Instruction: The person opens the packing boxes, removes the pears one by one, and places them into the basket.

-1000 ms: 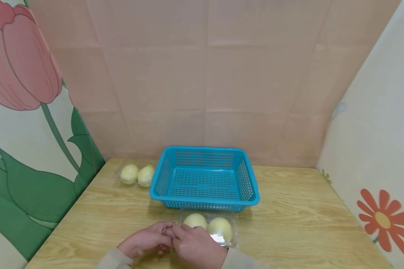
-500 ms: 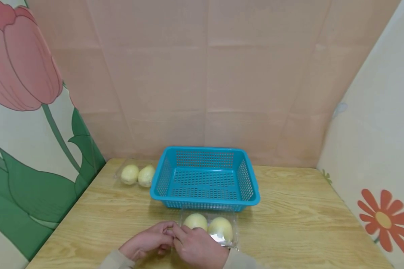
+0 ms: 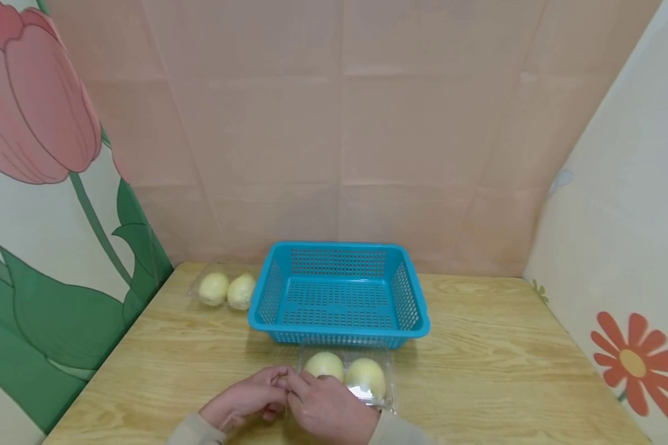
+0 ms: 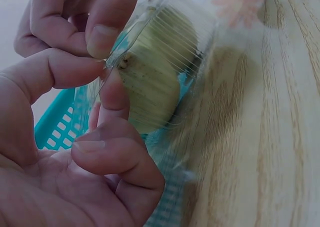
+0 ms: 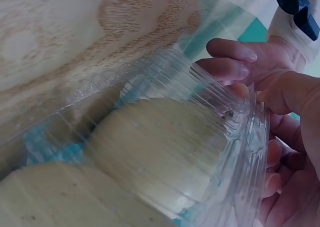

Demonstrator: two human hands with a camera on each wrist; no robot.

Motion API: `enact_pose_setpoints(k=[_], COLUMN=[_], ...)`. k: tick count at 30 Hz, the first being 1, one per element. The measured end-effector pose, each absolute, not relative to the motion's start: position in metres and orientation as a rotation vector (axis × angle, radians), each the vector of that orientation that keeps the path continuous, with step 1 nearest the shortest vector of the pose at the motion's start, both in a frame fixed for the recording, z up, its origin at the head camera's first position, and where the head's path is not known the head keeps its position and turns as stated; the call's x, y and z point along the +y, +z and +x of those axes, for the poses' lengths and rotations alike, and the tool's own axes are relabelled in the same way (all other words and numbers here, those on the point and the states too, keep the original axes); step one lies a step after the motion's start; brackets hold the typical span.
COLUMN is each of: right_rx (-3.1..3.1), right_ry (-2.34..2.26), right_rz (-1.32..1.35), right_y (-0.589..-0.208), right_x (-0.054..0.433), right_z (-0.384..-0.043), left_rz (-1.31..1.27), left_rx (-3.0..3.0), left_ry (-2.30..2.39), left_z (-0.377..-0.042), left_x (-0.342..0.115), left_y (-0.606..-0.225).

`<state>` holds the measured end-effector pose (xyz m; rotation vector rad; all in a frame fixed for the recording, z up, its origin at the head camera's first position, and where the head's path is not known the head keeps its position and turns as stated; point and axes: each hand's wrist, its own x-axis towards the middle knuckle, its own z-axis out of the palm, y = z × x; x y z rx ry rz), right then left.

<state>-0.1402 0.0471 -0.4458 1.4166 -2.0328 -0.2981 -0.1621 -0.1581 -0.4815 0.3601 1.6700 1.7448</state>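
A clear plastic clamshell box (image 3: 386, 358) sits on the wooden table close to the front of the basket, with two round, pale yellow pears (image 3: 365, 378) inside. Its near edge lies between both hands. My left hand (image 3: 250, 398) pinches that edge between thumb and index finger, the other fingers curled below. Right beside it, my right hand (image 3: 331, 408) pinches the same edge, thumb on top. In the left wrist view, the fingertips of the two hands nearly meet at the ridged plastic edge (image 4: 122, 47). Speckled pear skin (image 5: 155, 147) shows through the ridged plastic in the right wrist view.
A blue perforated basket (image 3: 338, 330) stands just behind the box, with nothing in it. At the back left, partly behind the basket, lies another clear box (image 3: 197, 284) of two pears. Patterned side walls and a tan backdrop (image 3: 339, 154) enclose the table (image 3: 490, 358).
Both hands keep their place at the box's near edge, with only a tiny shift to the right. Basket and both boxes stay where they were.
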Motion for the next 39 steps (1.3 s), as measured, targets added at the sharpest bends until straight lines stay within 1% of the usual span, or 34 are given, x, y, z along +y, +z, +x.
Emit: enact_pose_setpoints(k=[4,10,13,17,21,30,39], right_rx=[-2.041,-2.125,-2.157,-2.176,-2.175,-2.258,-2.178], right_ry=[-0.256,-0.119,-0.124,-0.100,-0.051,0.046,0.088], right_rz=[1.429,1.323,1.332,1.361,1.335,1.330,1.287], right_y=[-0.440,-0.416,-0.412,-0.419,-0.427,-0.438,-0.442], right_x=[0.047,0.047,0.047,0.050,0.056,0.084,0.107], right_z=[-0.140,-0.140,-0.139,-0.136,-0.135,-0.134,-0.133], left_rz=[0.361,0.343,0.344,0.361,0.380,0.440,0.464], left_rx=[1.673,1.718,1.718,1.694,1.687,1.683,1.685], left_ry=[1.738,1.732,1.730,1.720,1.707,1.718,1.707], left_z=[-0.162,-0.161,-0.160,-0.161,-0.164,-0.168,-0.166], left_x=[-0.158,-0.159,-0.160,-0.161,-0.160,-0.159,-0.159], left_y=[-0.481,-0.479,-0.478,-0.479,-0.481,-0.485,-0.484])
